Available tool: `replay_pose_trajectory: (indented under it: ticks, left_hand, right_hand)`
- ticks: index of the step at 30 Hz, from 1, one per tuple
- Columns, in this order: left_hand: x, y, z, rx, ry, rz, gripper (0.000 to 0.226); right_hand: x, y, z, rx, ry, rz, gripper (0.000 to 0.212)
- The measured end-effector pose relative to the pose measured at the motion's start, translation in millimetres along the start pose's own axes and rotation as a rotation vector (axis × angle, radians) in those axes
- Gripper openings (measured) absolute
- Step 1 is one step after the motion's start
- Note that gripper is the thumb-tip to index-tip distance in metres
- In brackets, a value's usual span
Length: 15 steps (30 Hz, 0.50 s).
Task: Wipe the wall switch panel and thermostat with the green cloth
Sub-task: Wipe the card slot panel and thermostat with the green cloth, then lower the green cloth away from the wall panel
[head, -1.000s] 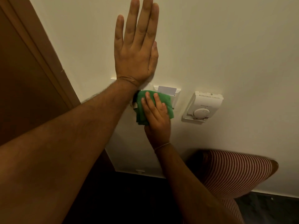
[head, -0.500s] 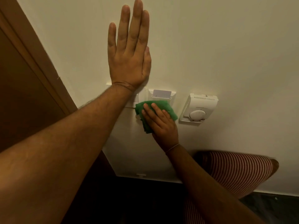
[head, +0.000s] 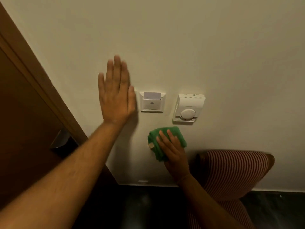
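Note:
A white key-card switch panel (head: 152, 102) with a card in its slot is mounted on the cream wall. To its right is the white thermostat (head: 189, 109) with a round dial. My right hand (head: 173, 150) presses a folded green cloth (head: 166, 137) flat against the wall below the panel and thermostat, touching neither. My left hand (head: 116, 93) is flat and open on the wall just left of the panel, covering another switch plate whose edge barely shows. It looks blurred.
A brown wooden door and frame (head: 33, 96) run along the left, with a metal handle (head: 60, 139). A red-and-white striped upholstered chair (head: 234, 172) stands against the wall at lower right. Dark floor lies below the skirting.
My right hand has slid the green cloth down off the switch panel to the bare wall below it. My left hand has dropped lower on the wall, now beside the panel.

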<state>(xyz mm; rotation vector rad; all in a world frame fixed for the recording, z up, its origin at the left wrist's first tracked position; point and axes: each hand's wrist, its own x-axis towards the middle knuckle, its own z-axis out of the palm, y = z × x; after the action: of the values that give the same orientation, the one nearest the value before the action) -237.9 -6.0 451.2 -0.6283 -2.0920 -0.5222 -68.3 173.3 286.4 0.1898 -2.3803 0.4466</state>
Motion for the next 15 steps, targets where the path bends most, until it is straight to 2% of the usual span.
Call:
replay_pose_trajectory:
  ticks: [3, 7, 9, 12, 15]
  left_hand:
    - [-107.3, 28.8, 10.1, -0.010, -0.185, -0.070, 0.076]
    - [-260.0, 80.8, 30.1, -0.035, -0.496, -0.048, 0.078]
    - [-320.4, 108.0, 37.8, -0.053, -0.671, -0.036, 0.072]
    - [-390.1, 142.7, 57.6, -0.045, -0.895, 0.054, 0.072]
    - [-445.2, 157.5, 75.8, -0.021, -1.003, 0.150, 0.073]
  right_hand:
    - [-76.3, 14.1, -5.8, 0.031, -0.114, 0.108, 0.048]
    - [-176.0, 45.8, -20.8, 0.072, -0.346, 0.439, 0.085]
    - [-226.0, 62.5, -28.4, 0.079, -0.434, 0.614, 0.083]
    - [-298.2, 97.2, -27.4, 0.004, -0.563, 0.774, 0.071]
    - [-350.8, 123.6, -15.9, -0.073, -0.779, 0.884, 0.068]
